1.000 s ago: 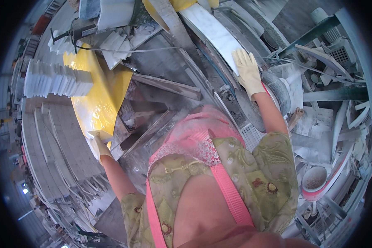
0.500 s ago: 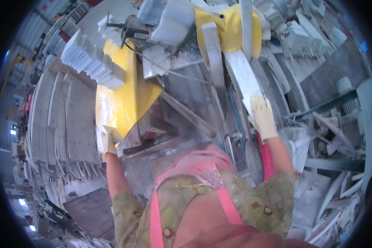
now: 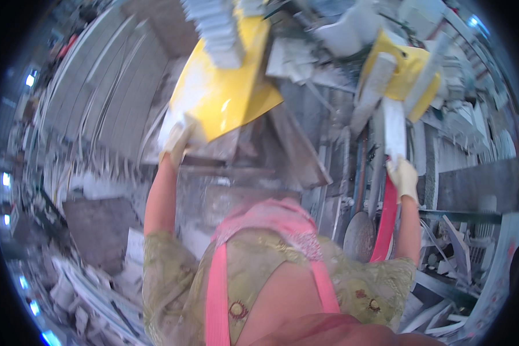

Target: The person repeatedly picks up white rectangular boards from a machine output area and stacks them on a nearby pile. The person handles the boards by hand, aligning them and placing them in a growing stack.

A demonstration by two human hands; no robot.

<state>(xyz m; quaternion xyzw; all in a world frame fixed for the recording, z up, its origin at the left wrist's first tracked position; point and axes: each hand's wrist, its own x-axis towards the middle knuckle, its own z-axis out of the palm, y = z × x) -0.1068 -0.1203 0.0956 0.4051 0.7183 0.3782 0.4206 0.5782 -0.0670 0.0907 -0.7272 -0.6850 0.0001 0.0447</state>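
My left hand point(image 3: 179, 141), in a pale glove, reaches up and left and curls over the corner of a grey stone slab point(image 3: 225, 153) just under a big yellow panel point(image 3: 225, 95). My right hand point(image 3: 402, 179), also gloved, lies flat on the near end of a narrow white stone strip point(image 3: 394, 130). The strip runs away from me into a yellow machine housing point(image 3: 406, 72). The picture is blurred, so the finger detail is weak.
A red hose point(image 3: 386, 222) and a round grey disc point(image 3: 358, 236) sit beside my right forearm. Stacked pale tiles point(image 3: 213, 29) rest on the yellow panel. Grey slabs point(image 3: 98, 98) lean at the left, with a dark slab point(image 3: 101, 228) and rubble below.
The view has swung, so the yellow panel and machine now sit higher and more central. My right hand has slid back along the white strip to its near end. My left hand stays on the slab corner.
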